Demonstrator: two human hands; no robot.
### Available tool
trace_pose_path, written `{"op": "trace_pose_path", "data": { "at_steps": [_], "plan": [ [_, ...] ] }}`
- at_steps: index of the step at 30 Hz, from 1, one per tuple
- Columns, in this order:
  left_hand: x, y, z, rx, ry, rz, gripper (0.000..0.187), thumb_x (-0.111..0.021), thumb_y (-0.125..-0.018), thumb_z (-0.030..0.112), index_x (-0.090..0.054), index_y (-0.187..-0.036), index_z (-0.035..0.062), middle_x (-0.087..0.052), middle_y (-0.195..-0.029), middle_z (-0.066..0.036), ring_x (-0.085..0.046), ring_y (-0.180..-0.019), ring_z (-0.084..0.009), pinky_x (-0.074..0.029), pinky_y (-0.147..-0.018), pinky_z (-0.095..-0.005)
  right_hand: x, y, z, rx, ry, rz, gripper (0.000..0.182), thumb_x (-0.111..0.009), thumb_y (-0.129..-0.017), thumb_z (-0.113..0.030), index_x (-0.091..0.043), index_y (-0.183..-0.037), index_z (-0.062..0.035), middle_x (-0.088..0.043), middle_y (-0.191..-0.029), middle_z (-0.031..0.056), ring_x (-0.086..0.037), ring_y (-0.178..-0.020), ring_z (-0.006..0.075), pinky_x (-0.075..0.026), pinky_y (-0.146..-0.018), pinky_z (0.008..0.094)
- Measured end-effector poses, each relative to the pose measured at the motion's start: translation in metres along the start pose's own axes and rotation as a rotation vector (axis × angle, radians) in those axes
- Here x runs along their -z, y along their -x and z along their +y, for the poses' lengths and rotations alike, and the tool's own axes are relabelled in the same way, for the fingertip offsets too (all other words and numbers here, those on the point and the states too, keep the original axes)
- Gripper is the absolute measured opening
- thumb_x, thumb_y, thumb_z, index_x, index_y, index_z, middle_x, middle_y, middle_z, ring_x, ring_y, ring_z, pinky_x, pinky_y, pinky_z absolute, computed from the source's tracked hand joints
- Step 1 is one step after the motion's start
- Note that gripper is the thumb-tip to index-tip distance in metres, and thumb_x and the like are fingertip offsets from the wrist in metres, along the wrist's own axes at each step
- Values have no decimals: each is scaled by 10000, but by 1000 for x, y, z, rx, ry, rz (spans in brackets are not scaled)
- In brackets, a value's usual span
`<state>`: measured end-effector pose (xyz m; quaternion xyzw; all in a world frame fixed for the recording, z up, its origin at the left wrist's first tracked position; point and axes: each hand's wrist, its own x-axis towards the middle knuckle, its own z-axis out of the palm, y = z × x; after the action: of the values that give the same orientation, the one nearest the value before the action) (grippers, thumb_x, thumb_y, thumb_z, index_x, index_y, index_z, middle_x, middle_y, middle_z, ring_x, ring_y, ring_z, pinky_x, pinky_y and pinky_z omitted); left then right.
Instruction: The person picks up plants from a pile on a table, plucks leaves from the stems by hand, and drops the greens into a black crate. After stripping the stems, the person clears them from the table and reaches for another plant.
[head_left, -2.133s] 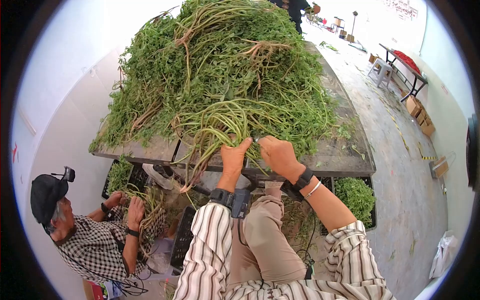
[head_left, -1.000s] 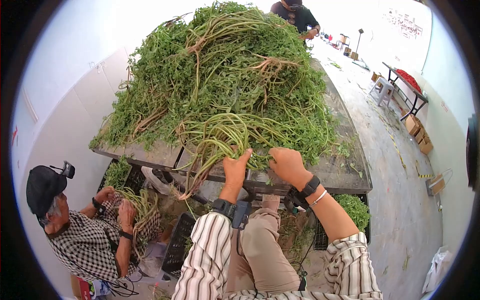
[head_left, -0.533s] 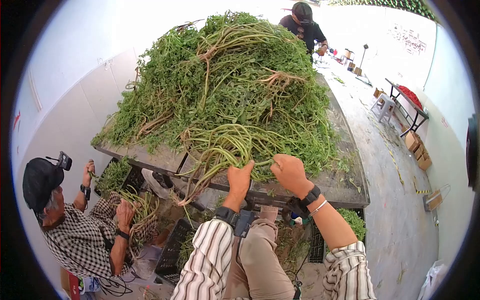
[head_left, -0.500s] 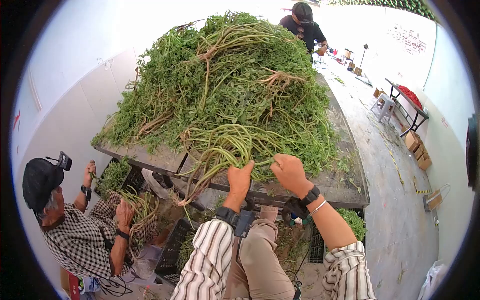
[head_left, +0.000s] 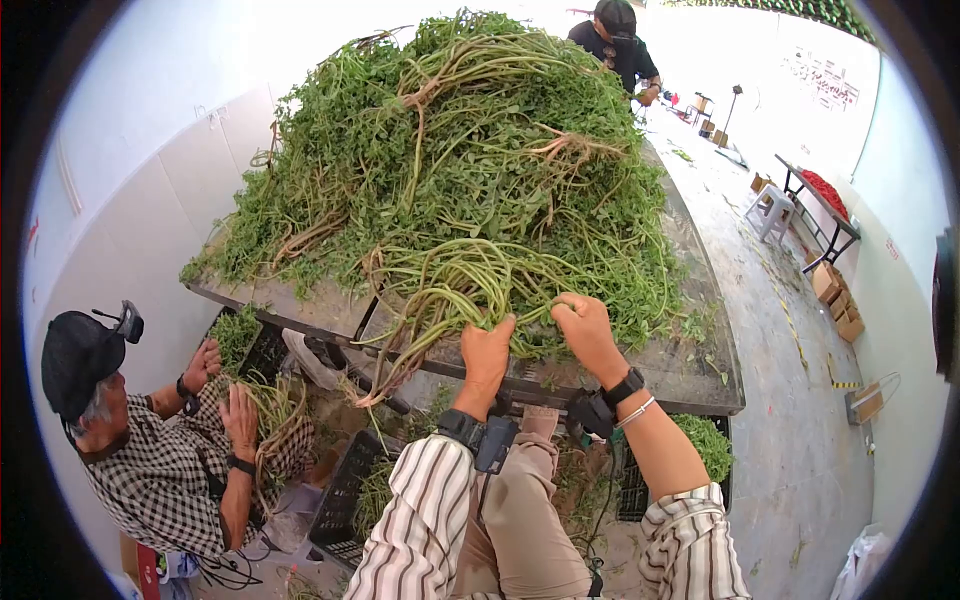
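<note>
A large heap of leafy green plants (head_left: 480, 150) covers the table (head_left: 690, 385). Near its front edge lies a bunch of long green stems (head_left: 450, 275), whose reddish root ends hang over the edge to the left. My left hand (head_left: 487, 352) is closed around the right part of this bunch, thumb on top. Just to the right, my right hand (head_left: 585, 330) has its fingers curled together at the front of the heap, against thin green stems; its fingertips are partly hidden.
At the left a co-worker in a checked shirt (head_left: 160, 460) sits with stems on the lap. Another person (head_left: 615, 45) stands beyond the heap. Black crates (head_left: 345, 490) with greens stand below the table edge. A stool (head_left: 770, 212) and cardboard boxes (head_left: 830, 290) are at the right.
My left hand has shifted slightly right, still around the stems. My right hand has moved slightly, its fingers turned more toward the heap. The seated co-worker's hands have risen and come closer together.
</note>
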<state>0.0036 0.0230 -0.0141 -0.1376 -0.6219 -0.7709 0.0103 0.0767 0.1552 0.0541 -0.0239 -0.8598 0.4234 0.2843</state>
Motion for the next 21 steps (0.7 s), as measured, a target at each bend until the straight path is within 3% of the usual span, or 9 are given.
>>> {"op": "trace_pose_path", "data": {
  "at_steps": [2, 5, 6, 8, 10, 16, 19, 20, 21],
  "plan": [
    [1, 2, 3, 24, -51, 13, 165, -644, -755, 129, -598, -752, -30, -566, -673, -3, -462, -580, -83, -377, -518, -288, -3, 1, -1, -59, -77, 1, 186, -500, -728, -118, -465, -686, 60, -420, -587, 177, -406, -524, 313, -357, -518, 366],
    [0, 2, 7, -44, -90, 51, 195, -648, -744, 142, -588, -683, -33, -548, -621, 2, -436, -551, -81, -369, -506, -296, -4, 1, -4, 247, 337, 96, 170, -512, -732, -131, -482, -652, 15, -489, -618, 181, -492, -589, 366, -393, -535, 411],
    [2, 4, 7, -30, -91, 51, 195, -648, -744, 142, -588, -683, -33, -548, -621, 2, -436, -551, -81, -369, -506, -296, -3, 2, -4, 236, 340, 88, 170, -512, -732, -131, -482, -652, 15, -489, -618, 181, -492, -589, 366, -393, -535, 411],
    [5, 1, 8, 66, -143, -25, 260, -647, -741, 212, -600, -801, -37, -587, -668, -93, -501, -598, -194, -401, -592, -391, 2, -1, -5, 294, 497, -2, 162, -518, -736, -144, -495, -651, -7, -508, -631, 177, -505, -606, 369, -401, -541, 426],
    [4, 1, 7, 113, -159, -30, 253, -647, -737, 213, -604, -784, -32, -587, -653, -92, -496, -579, -202, -403, -590, -393, 6, -3, -8, 237, 500, -44, 186, -519, -743, -156, -481, -654, 3, -507, -628, 181, -501, -606, 367, -394, -538, 425],
    [3, 3, 10, 29, -118, -12, 255, -633, -735, 212, -603, -844, -16, -601, -698, -110, -527, -601, -233, -408, -599, -403, 6, -7, -7, -33, 61, -100, 181, -508, -743, -140, -522, -709, 38, -509, -602, 156, -416, -520, 288, -361, -511, 364],
    [3, 0, 0, 9, -121, 18, 246, -633, -730, 207, -593, -832, -13, -609, -715, -121, -553, -624, -252, -414, -607, -413, 7, -5, -1, -259, -129, -126, 178, -496, -744, -140, -533, -745, 35, -463, -610, 80, -440, -564, 167, -355, -515, 317],
    [5, 0, -2, 29, -128, 4, 243, -633, -728, 205, -589, -828, -12, -610, -723, -125, -559, -634, -258, -417, -613, -417, 17, -7, 7, -264, -129, -133, 178, -496, -744, -140, -533, -745, 35, -463, -610, 80, -440, -564, 167, -355, -515, 317],
    [8, 0, -2, 40, -82, 7, 246, -632, -726, 197, -579, -823, -23, -605, -724, -124, -551, -635, -241, -421, -614, -410, 32, -11, 17, -9, 14, -27, 155, -493, -771, -147, -535, -740, -1, -452, -640, 30, -382, -559, 121, -327, -501, 294]
  ]
}}
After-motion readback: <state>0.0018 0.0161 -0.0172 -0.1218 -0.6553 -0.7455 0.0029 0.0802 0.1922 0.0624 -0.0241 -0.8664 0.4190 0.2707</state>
